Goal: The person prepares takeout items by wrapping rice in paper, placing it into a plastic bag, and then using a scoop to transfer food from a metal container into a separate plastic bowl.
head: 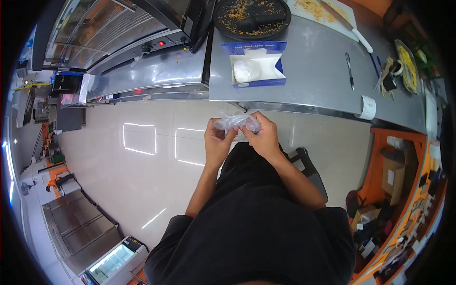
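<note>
A crumpled clear plastic bag [233, 123] is pinched between both my hands, in front of my body and short of the steel table. My left hand [216, 137] grips its left side, with the thumb pointing inward. On the right side, my right hand [264, 134] holds the plastic between thumb and fingers. Beyond my hands, an open blue and white cardboard box [274, 67] rests on the table. Inside its left half sits a round white wrapped item [247, 70]. Printing shows on the raised lid.
A black round pan [228, 25] with crumbs stands behind the box. A white-handled knife [361, 39] lies across a white cutting board [302, 16]. A pen [349, 71], a curled paper receipt [367, 107] and a tray of yellow food [407, 66] lie rightward. A glass display warmer [117, 39] stands left.
</note>
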Available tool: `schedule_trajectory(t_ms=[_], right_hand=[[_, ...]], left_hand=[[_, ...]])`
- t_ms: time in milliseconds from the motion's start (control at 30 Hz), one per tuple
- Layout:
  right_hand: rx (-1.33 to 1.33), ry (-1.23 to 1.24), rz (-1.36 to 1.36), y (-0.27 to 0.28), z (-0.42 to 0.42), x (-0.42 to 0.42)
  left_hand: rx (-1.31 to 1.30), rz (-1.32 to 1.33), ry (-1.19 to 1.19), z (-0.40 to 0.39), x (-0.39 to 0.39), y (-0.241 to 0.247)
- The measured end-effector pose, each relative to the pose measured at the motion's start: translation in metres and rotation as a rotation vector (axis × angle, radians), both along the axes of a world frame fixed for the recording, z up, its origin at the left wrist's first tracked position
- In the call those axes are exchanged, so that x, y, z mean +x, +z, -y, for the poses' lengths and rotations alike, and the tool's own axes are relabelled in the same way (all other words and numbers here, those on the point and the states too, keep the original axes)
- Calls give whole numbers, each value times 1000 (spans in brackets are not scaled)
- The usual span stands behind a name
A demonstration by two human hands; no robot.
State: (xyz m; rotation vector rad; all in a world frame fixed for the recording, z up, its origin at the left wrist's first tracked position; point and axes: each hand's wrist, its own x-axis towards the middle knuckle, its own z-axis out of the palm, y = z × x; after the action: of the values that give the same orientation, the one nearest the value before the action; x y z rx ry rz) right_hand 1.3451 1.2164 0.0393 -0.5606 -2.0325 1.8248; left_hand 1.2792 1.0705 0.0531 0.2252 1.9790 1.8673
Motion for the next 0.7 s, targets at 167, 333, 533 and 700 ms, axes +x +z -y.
schedule_trajectory(t_ms=[167,333,533,700], right_hand=[[-34,-293,-25,-31,30,16],[179,-269,83,-23,80,18],[685,-323,-106,17,189,60],[521,-75,-178,-4,250,72]], left_hand=[[32,62,299,27,1,-31],[131,27,269,71,13,-42],[116,182,177,137,29,-44],[153,163,3,186,52,-42]])
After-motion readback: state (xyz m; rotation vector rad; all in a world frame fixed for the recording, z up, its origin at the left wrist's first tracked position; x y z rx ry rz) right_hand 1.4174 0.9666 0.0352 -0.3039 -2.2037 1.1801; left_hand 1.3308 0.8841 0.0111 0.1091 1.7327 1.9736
